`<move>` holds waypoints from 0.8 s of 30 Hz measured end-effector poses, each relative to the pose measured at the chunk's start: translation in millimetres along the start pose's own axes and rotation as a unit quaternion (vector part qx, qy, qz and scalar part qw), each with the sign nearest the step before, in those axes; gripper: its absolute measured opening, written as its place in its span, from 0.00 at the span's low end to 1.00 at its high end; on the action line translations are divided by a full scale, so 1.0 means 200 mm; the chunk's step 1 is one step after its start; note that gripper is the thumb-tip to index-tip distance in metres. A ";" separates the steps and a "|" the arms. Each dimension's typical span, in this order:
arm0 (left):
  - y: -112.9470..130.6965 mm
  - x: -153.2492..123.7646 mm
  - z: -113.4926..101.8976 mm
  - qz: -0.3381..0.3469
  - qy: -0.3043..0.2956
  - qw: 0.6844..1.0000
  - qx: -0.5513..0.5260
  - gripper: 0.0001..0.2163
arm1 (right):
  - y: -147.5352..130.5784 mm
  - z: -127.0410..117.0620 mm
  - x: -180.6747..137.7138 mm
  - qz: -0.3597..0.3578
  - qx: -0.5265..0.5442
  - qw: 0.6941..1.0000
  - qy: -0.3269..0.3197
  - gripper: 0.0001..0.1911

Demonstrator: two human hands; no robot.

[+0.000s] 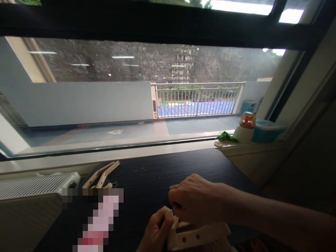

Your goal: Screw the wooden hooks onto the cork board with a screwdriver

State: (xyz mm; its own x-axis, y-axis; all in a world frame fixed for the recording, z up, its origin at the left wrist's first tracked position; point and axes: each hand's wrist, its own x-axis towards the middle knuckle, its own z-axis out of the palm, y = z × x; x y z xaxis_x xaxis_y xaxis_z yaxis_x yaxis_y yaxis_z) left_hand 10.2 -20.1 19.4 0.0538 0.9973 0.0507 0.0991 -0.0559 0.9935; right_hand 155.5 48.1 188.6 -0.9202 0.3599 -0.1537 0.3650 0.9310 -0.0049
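Observation:
At the bottom of the head view my left hand (pixel 155 231) grips the end of a pale wooden piece with drilled holes (pixel 199 237), thumb pressed on its upper corner. My right hand (pixel 195 199) is curled closed over the same end, fingertips pinched together right next to the left thumb; what they pinch is hidden. Both hands work over a black table (pixel 162 178).
Several loose wooden slats (pixel 102 174) lie at the table's back left, beside a white radiator (pixel 34 185). A blurred-out pinkish patch (pixel 98 220) covers the near left. On the window sill to the right stand a white toy with an orange top (pixel 245 127), a teal box (pixel 267 131) and a green cloth (pixel 226 136).

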 end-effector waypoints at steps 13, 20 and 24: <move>-0.05 0.01 -0.01 0.013 -0.006 1.000 0.028 0.19 | -0.04 0.16 0.04 0.143 0.015 0.988 0.058 0.15; -0.04 0.01 -0.01 0.001 -0.009 1.000 0.018 0.19 | 0.00 0.09 0.01 0.065 0.018 0.997 0.040 0.13; -0.03 0.01 -0.01 -0.001 -0.009 1.000 0.011 0.20 | 0.01 0.07 0.00 -0.019 0.007 1.000 0.013 0.09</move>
State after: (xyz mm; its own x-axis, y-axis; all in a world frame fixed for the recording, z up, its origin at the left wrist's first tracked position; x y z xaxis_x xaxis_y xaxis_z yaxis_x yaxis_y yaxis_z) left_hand 8.7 -18.2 13.5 0.0719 0.9963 0.0470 0.1211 -0.0555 0.9911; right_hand 159.1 48.9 174.8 -0.9368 0.3257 -0.1275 0.3312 0.9432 -0.0242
